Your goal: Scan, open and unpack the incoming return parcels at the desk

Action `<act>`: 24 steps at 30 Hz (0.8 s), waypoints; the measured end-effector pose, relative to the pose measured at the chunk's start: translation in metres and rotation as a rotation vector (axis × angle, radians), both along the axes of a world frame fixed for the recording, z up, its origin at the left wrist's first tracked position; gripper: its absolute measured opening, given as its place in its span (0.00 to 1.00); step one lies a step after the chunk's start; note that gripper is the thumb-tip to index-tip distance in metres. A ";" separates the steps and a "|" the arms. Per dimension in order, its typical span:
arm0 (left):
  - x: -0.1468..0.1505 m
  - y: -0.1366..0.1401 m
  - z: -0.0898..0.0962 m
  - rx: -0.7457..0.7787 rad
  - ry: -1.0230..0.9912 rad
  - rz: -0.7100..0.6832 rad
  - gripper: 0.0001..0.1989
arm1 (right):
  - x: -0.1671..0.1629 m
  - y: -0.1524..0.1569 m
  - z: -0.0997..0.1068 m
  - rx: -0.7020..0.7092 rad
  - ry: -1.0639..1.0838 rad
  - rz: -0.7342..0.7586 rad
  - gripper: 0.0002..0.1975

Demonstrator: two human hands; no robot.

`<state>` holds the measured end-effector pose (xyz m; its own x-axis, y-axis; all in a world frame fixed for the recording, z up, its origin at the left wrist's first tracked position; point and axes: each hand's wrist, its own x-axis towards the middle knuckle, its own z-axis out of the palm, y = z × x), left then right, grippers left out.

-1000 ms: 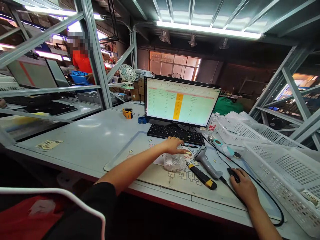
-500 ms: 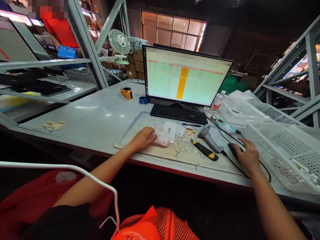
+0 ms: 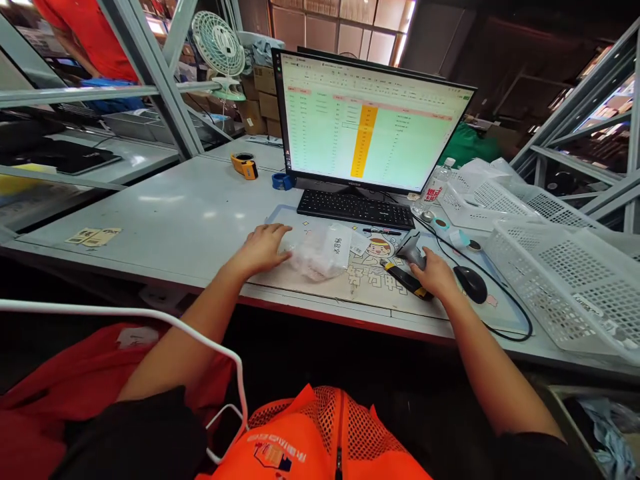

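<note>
My left hand (image 3: 261, 249) is just left of a clear plastic bag (image 3: 315, 255), its fingers stretched out and apart with nothing held. The bag lies on the desk mat (image 3: 350, 293) with a white printed label on it; its contents are hard to make out. My right hand (image 3: 436, 272) has its fingers round the handle of a grey barcode scanner (image 3: 409, 248), which rests on the mat. Beside that hand lies a black and yellow utility knife (image 3: 403, 277). A black mouse (image 3: 471, 284) sits to its right.
Behind the mat stand a keyboard (image 3: 355, 210) and a monitor (image 3: 370, 127) showing a spreadsheet. White plastic baskets (image 3: 560, 287) line the right side, near a bottle (image 3: 437, 181). Tape rolls (image 3: 244, 166) lie at the back left. A cable loops round the mouse.
My right hand has left the mouse and moved left onto the barcode scanner. My left hand has come off the plastic bag and opened to its left. The view has shifted slightly.
</note>
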<state>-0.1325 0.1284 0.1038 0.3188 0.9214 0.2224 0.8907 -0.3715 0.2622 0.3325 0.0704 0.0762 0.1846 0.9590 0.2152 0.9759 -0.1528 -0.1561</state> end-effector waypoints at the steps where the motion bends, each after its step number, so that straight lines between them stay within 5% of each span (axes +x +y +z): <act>1: 0.011 -0.008 0.009 0.078 -0.093 -0.059 0.29 | -0.004 0.003 0.001 -0.031 -0.011 -0.017 0.36; 4: 0.068 -0.027 0.026 0.189 -0.283 -0.322 0.23 | -0.017 0.013 0.005 -0.102 -0.021 -0.067 0.31; 6: 0.113 -0.025 0.025 0.056 -0.166 -0.447 0.23 | -0.026 0.019 0.010 -0.124 -0.005 -0.113 0.27; 9: 0.156 0.000 0.009 -0.138 0.110 -0.360 0.28 | -0.030 0.020 0.027 -0.152 0.049 -0.147 0.21; 13: 0.154 0.035 -0.014 -0.176 0.188 -0.269 0.30 | -0.026 0.007 0.069 -0.299 0.274 0.012 0.15; 17: 0.141 0.039 -0.025 -0.151 0.196 -0.280 0.30 | -0.041 0.005 0.107 -0.458 0.436 0.257 0.14; 24: 0.143 0.039 -0.031 -0.122 0.173 -0.289 0.27 | -0.088 0.034 0.110 -0.583 0.323 0.346 0.16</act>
<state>0.0105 0.1670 0.0724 0.5938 0.8038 0.0359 0.7882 -0.5901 0.1743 0.2441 0.1048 0.1866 -0.1799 0.9159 -0.3589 0.9026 0.0087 -0.4303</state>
